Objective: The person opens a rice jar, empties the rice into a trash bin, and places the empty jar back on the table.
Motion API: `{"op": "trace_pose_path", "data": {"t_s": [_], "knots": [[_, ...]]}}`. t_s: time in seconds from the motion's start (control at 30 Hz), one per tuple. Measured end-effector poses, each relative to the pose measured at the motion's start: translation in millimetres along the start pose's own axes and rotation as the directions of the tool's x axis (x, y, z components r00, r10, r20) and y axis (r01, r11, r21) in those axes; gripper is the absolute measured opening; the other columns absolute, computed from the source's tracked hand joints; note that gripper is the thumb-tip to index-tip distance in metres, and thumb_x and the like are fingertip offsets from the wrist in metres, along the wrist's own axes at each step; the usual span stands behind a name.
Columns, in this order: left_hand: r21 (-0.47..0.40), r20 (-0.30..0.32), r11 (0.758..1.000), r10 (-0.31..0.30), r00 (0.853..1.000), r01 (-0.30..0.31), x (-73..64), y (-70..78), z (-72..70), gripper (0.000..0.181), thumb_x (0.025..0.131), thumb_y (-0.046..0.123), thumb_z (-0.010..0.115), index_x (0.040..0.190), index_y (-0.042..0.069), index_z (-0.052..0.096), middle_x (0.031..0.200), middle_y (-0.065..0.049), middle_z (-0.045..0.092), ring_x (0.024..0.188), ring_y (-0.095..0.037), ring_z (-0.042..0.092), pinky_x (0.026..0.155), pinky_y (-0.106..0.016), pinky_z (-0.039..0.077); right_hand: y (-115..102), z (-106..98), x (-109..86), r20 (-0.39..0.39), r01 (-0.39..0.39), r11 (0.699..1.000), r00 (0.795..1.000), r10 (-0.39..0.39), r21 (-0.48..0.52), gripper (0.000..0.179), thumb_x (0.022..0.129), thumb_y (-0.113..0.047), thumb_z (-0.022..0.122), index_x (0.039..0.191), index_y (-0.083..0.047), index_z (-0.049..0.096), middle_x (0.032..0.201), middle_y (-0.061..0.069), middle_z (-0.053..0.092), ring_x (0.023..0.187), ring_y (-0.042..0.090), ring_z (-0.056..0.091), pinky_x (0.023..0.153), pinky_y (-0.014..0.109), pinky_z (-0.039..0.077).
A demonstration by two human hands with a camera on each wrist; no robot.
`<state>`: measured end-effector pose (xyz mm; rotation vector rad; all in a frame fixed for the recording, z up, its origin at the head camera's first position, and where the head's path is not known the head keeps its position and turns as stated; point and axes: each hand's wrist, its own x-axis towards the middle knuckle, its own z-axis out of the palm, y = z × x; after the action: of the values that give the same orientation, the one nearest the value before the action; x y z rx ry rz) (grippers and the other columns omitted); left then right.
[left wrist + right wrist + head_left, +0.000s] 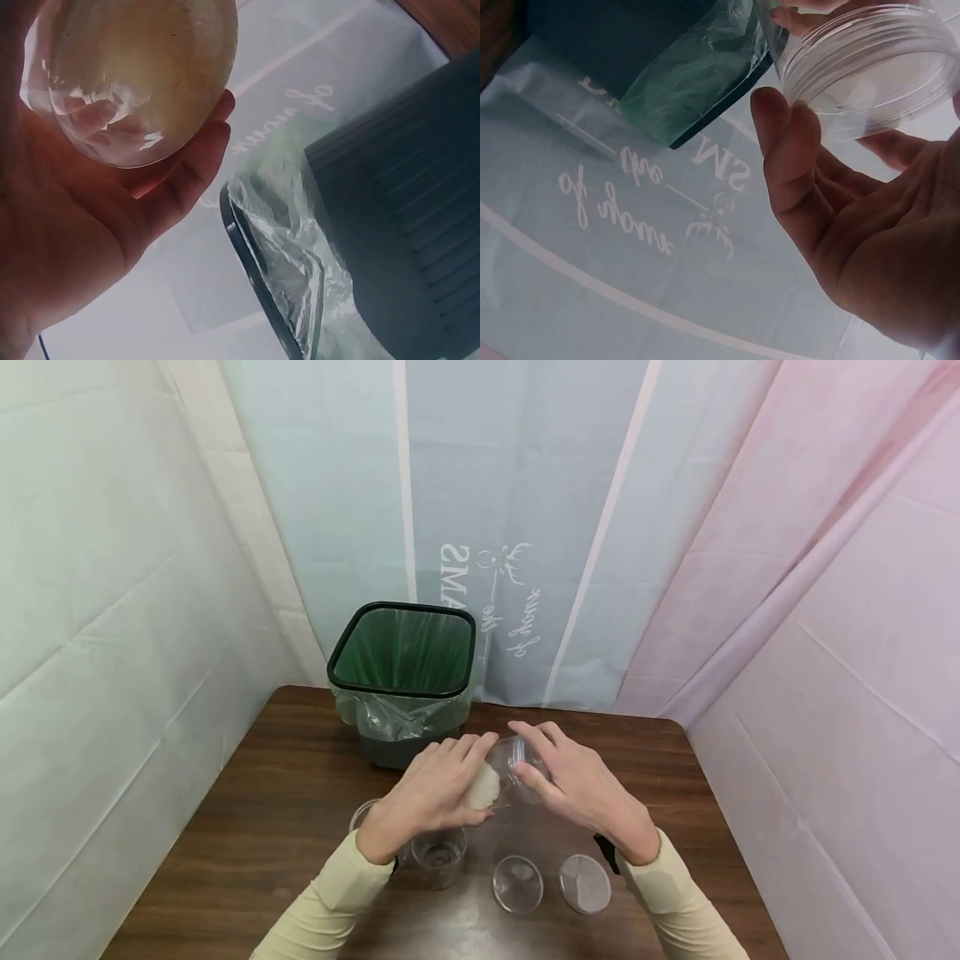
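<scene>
Over the table, my left hand (438, 785) grips a clear jar (97, 142) around its base end, fingers on the far side. The jar lies tilted on its side, its threaded mouth (877, 71) toward the right. A whitish, grainy mass (483, 787) sits at the base end. My right hand (577, 777) holds the mouth end, thumb and fingers curled about the rim. Below the hands stands another clear jar (438, 857), upright. A further clear container (362, 814) is mostly hidden behind the left wrist. Two round clear lids (517, 885) lie flat to the right.
A dark bin (397, 752) with a black rim (405, 693) and a greenish plastic liner (375, 718) stands at the back of the brown wooden table (262, 793), just beyond the left hand. Fabric curtains (315, 510) close in the back and sides.
</scene>
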<state>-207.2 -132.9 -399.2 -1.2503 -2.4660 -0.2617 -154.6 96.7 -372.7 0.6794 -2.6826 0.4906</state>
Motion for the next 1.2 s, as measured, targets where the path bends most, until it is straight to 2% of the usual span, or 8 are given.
{"op": "trace_pose_path", "data": {"t_s": [0.17,0.43,0.67,0.73,0.87,1.0,1.1,1.2], "knots": [[-0.002,0.017,1.0,0.009,1.0,-0.009,0.4,1.6,0.8,0.1,0.064,0.059,0.081,0.143,0.015,0.038,0.117,-0.002,0.06,0.093,-0.023,0.062,0.075,-0.037,0.053,-1.1,1.8,-2.4,-0.035,-0.036,0.999,0.999,0.037,0.019,0.05,0.097,-0.042,0.057,0.141,-0.019,0.05,0.11,-0.001,0.058,0.074,0.006,0.052,0.066,0.027,0.048],[-0.205,0.077,0.979,0.026,0.997,-0.009,-0.9,-1.3,-0.2,0.097,0.064,0.054,0.083,0.144,0.02,0.039,0.115,0.003,0.059,0.094,-0.016,0.06,0.072,-0.033,0.054,-2.7,1.3,-5.2,-0.091,-0.014,0.997,0.996,0.02,0.07,0.05,0.093,-0.038,0.062,0.139,-0.02,0.051,0.115,-0.002,0.059,0.082,0.008,0.055,0.073,0.029,0.05],[-0.267,0.104,0.963,0.0,0.995,0.028,-3.3,-3.5,0.3,0.097,0.064,0.053,0.083,0.145,0.023,0.038,0.118,0.001,0.059,0.097,-0.016,0.058,0.07,-0.033,0.053,-7.0,1.3,-6.9,-0.125,0.007,0.996,0.992,0.003,0.084,0.051,0.09,-0.037,0.068,0.136,-0.019,0.054,0.119,-0.002,0.059,0.092,0.009,0.06,0.08,0.032,0.052],[-0.288,0.104,0.957,0.001,0.995,0.029,-3.4,-5.0,0.5,0.098,0.064,0.052,0.083,0.145,0.023,0.037,0.118,0.001,0.059,0.099,-0.016,0.058,0.072,-0.034,0.054,-6.8,1.0,-6.2,-0.146,0.04,0.996,0.989,-0.028,0.085,0.051,0.089,-0.037,0.069,0.134,-0.018,0.056,0.121,-0.001,0.059,0.101,0.012,0.061,0.085,0.034,0.052],[-0.348,0.105,0.937,0.018,0.994,0.019,-2.4,-8.2,0.5,0.099,0.065,0.05,0.084,0.146,0.022,0.035,0.119,0.0,0.059,0.103,-0.013,0.058,0.08,-0.033,0.053,-5.1,-0.5,-4.1,-0.178,0.167,0.982,0.973,-0.15,0.087,0.05,0.092,-0.043,0.064,0.13,-0.012,0.059,0.127,0.006,0.057,0.116,0.02,0.056,0.096,0.034,0.048],[-0.43,0.126,0.903,0.047,0.991,0.012,-2.0,-10.5,-0.9,0.099,0.066,0.047,0.085,0.147,0.02,0.035,0.124,0.001,0.058,0.107,-0.01,0.056,0.087,-0.03,0.051,-5.2,-4.1,-3.2,-0.207,0.319,0.944,0.932,-0.297,0.085,0.049,0.096,-0.045,0.056,0.128,-0.009,0.06,0.132,0.013,0.054,0.12,0.026,0.052,0.099,0.033,0.044],[-0.477,0.136,0.879,0.069,0.988,0.004,-2.5,-11.2,-0.9,0.099,0.066,0.047,0.085,0.147,0.019,0.035,0.132,0.002,0.055,0.113,-0.009,0.055,0.092,-0.028,0.05,-5.7,-6.9,-3.6,-0.222,0.416,0.904,0.895,-0.387,0.097,0.045,0.095,-0.039,0.057,0.127,-0.007,0.06,0.136,0.016,0.051,0.122,0.029,0.05,0.1,0.032,0.042],[-0.496,0.133,0.868,0.076,0.988,0.0,-2.9,-11.2,0.1,0.1,0.067,0.048,0.085,0.148,0.018,0.034,0.137,0.002,0.053,0.117,-0.011,0.056,0.095,-0.028,0.05,-6.2,-9.2,-4.7,-0.206,0.454,0.881,0.882,-0.423,0.132,0.045,0.093,-0.033,0.061,0.129,-0.007,0.059,0.141,0.018,0.047,0.128,0.03,0.047,0.104,0.031,0.04]]}}
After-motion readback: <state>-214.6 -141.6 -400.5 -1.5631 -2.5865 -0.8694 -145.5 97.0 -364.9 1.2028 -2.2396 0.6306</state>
